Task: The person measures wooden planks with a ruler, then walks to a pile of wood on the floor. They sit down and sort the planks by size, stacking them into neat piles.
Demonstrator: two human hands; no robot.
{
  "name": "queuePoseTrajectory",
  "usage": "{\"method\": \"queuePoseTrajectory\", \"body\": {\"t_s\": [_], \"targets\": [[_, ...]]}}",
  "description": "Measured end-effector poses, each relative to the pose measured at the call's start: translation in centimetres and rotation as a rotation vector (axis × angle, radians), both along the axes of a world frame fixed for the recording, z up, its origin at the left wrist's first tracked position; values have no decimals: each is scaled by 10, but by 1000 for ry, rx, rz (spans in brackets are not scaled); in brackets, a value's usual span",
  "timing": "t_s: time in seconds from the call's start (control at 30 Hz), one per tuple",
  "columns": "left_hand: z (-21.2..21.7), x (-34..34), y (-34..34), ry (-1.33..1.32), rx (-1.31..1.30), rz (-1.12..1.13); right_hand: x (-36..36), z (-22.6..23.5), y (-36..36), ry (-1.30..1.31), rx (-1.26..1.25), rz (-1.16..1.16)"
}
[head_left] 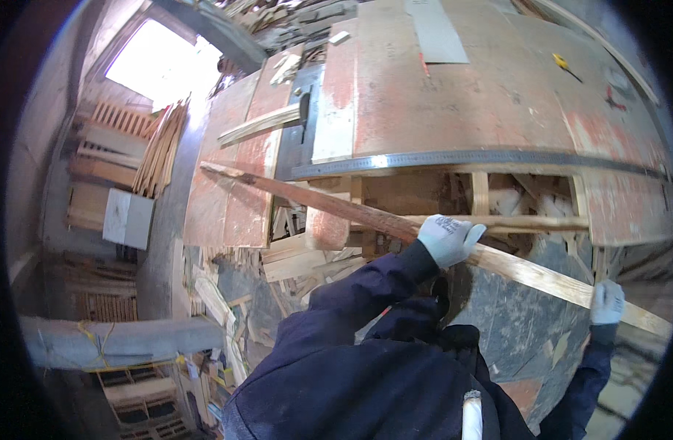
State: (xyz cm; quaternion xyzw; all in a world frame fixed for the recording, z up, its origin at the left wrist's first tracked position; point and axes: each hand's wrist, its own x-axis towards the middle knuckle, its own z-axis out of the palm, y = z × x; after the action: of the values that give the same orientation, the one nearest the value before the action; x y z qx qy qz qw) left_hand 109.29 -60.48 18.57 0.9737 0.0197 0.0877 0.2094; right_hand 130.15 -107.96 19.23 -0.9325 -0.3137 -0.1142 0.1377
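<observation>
A long wooden plank (542, 276) runs slantwise across in front of me, reddish-brown bark on its left part and pale bare wood on its right. Its far left end rests over the worn red-brown worktable (439, 103). My left hand (448, 240), in a white glove, is closed round the plank near its middle, thumb toward the right. Farther right, my right hand (608, 302), gloved too, grips the plank near its right end. Beyond the plank a long metal ruler (454, 158) lies along the table's edge, and an open gap shows the frame below.
A dark metal plate with a slot (305, 117) sits at the table's left, a wood strip (259, 125) beside it. A yellow-handled tool (561, 61) and a white sheet (437, 33) lie at the back. Wood offcuts (300, 260) litter the floor; slats (159, 150) lean at left.
</observation>
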Motion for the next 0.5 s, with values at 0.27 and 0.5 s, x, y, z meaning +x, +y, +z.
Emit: {"method": "queuePoseTrajectory", "body": {"t_s": [0.27, 0.5], "targets": [[5, 97, 47, -57, -41, 225, 248, -62, -37, -349, -380, 106], [-59, 179, 146, -67, 490, 151, 330, -38, 133, -201, -336, 369]]}}
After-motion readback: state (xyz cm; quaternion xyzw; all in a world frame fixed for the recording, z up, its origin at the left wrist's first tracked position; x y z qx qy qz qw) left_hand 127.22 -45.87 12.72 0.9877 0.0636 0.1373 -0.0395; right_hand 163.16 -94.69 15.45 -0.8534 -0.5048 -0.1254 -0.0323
